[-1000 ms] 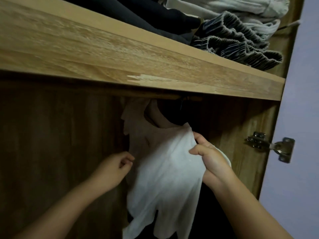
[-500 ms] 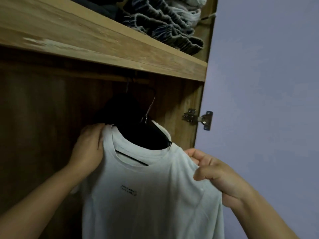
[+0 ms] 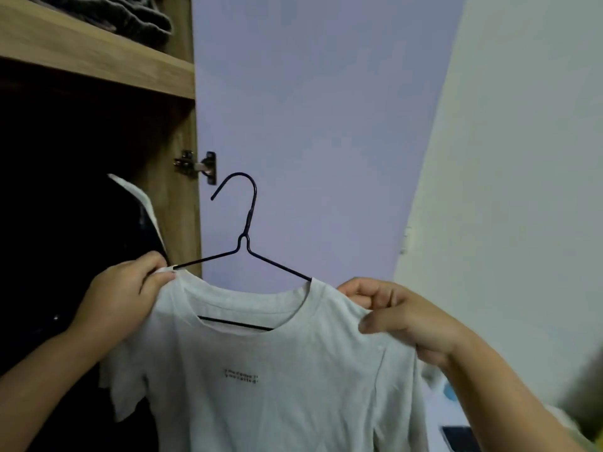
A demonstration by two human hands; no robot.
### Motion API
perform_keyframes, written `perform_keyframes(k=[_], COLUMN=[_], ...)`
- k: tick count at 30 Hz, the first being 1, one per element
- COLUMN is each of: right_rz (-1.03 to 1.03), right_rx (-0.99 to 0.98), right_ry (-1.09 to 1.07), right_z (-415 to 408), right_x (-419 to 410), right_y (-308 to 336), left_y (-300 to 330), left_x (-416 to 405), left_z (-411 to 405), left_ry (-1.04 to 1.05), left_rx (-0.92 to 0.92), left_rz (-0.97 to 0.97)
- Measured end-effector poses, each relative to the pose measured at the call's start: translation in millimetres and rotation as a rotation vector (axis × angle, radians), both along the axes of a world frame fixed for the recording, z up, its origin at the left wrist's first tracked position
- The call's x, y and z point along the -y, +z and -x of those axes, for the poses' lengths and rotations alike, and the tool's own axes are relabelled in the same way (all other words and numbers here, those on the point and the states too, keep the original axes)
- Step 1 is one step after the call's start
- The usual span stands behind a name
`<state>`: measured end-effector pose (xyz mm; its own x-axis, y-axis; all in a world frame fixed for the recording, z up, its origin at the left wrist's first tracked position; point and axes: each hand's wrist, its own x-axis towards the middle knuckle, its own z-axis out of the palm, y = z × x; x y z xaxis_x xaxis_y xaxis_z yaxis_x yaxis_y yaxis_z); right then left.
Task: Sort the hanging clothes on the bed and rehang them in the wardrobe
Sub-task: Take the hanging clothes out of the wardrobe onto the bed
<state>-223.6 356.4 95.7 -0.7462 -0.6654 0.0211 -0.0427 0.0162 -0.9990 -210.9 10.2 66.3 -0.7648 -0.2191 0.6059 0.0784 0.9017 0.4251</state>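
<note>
Evidently both hands, left hand (image 3: 122, 296) and right hand (image 3: 403, 316), pinch the white T-shirt (image 3: 277, 370) shoulders, steadying its wire hanger (image 3: 244, 230) outside the wardrobe (image 3: 98, 70).

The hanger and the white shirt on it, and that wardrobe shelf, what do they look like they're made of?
The hanger looks like thin dark-coated metal wire: slim, with a twisted neck under the hook. The white shirt seems a soft knit, probably cotton, matte and draping in folds where both hands grip its shoulders. The wardrobe shelf shows brown wood grain; solid wood or laminate, I cannot tell.

Lilac wall (image 3: 326, 109), door hinge (image 3: 195, 165)
</note>
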Motion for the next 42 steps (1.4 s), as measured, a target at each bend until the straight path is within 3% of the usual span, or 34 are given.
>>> perform_keyframes(k=[7, 15, 19, 30, 42], right_rz=[-0.328, -0.870, -1.005, -1.081, -1.188], right_rx=[-0.330, -0.683, -0.617, -0.327, -0.066], right_ry=[-0.404, -1.143, -1.451, -2.013, -2.353], right_z=[-59, -128, -167, -284, -432], right_x=[-114, -198, -220, -242, -295], right_y=[4, -10, -16, -53, -99], left_y=[-18, -10, -8, -24, -65], left_x=[-118, -244, -302, -454, -624], left_z=[2, 14, 25, 14, -103], left_ry=[-0.160, -0.512, -0.745, -1.300, -1.657], left_rx=[-0.117, -0.096, -0.082, 0.060, 0.264], left_rz=[-0.034, -0.120, -0.140, -0.122, -0.038])
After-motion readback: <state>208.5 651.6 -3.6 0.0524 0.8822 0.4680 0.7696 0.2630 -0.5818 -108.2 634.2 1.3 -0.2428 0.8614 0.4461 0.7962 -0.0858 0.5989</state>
